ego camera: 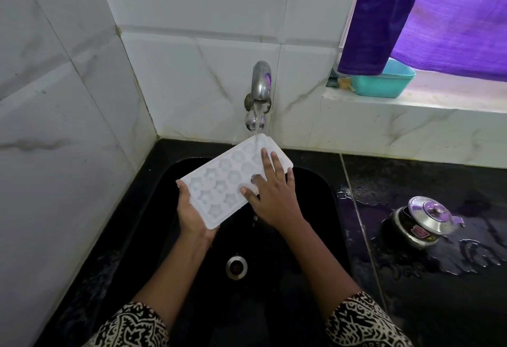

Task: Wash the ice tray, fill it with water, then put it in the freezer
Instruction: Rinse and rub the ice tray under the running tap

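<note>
A white ice tray with star-shaped and round moulds is held tilted over the black sink. Its far end sits under the running tap, and water falls onto that end. My left hand grips the tray's near end from below, thumb on the left edge. My right hand lies on top of the tray's right half with the fingers straight and spread, touching the moulds.
The drain lies at the sink's bottom. On the wet black counter to the right stands a small steel pot with a lid. A teal tub sits on the window ledge under a purple curtain. White tiled walls close in the left and back.
</note>
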A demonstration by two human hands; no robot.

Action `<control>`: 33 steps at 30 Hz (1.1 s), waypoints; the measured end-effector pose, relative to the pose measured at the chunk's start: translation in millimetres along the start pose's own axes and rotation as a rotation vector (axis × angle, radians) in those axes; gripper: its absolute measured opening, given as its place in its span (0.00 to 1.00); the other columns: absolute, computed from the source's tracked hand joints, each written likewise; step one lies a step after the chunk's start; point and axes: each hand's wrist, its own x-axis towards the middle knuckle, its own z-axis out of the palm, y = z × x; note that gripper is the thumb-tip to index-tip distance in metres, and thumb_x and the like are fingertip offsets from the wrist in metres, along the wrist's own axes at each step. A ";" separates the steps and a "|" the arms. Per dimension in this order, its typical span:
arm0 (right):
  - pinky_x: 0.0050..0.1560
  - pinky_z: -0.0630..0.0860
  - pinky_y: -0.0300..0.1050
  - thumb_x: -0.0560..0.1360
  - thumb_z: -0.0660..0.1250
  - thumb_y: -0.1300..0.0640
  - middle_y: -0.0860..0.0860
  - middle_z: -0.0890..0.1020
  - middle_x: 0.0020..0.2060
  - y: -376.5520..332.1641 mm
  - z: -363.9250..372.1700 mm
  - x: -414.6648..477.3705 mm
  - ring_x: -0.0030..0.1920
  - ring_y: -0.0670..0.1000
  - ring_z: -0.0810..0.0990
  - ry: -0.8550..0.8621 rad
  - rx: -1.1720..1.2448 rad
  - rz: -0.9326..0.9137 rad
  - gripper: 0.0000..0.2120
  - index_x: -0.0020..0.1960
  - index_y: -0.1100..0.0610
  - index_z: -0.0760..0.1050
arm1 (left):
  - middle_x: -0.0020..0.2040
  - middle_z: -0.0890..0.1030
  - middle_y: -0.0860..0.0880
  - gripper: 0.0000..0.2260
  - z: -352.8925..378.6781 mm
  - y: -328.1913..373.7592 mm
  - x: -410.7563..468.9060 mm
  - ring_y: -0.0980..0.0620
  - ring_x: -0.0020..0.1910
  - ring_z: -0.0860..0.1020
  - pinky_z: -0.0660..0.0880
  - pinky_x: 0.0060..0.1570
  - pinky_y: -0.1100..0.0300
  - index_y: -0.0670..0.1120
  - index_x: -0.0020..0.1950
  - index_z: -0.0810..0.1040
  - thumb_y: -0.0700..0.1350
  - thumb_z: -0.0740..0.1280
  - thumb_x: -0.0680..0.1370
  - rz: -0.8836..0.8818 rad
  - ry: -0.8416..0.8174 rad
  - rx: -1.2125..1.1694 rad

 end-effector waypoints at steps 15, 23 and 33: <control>0.73 0.40 0.63 0.79 0.52 0.39 0.49 0.41 0.77 14.4 0.4 -4.6 0.76 0.49 0.34 -0.006 -0.006 0.014 0.20 0.55 0.49 0.75 | 0.65 0.78 0.39 0.35 -3.6 -1.0 -0.3 0.38 0.63 0.78 0.80 0.52 0.46 0.43 0.70 0.71 0.69 0.50 0.78 0.009 0.008 0.008; 0.72 0.37 0.60 0.78 0.52 0.37 0.48 0.41 0.77 12.1 3.1 -3.7 0.75 0.48 0.34 -0.007 0.003 -0.014 0.21 0.59 0.48 0.74 | 0.68 0.75 0.38 0.37 -3.1 0.2 1.3 0.37 0.66 0.75 0.72 0.63 0.41 0.42 0.73 0.68 0.69 0.50 0.78 0.013 0.020 0.021; 0.73 0.38 0.61 0.78 0.51 0.36 0.48 0.40 0.77 14.2 3.3 -5.5 0.74 0.47 0.32 -0.011 -0.017 -0.010 0.22 0.60 0.48 0.74 | 0.67 0.76 0.38 0.36 -3.4 0.1 1.8 0.37 0.65 0.76 0.75 0.60 0.42 0.43 0.72 0.70 0.69 0.51 0.77 0.005 0.039 -0.003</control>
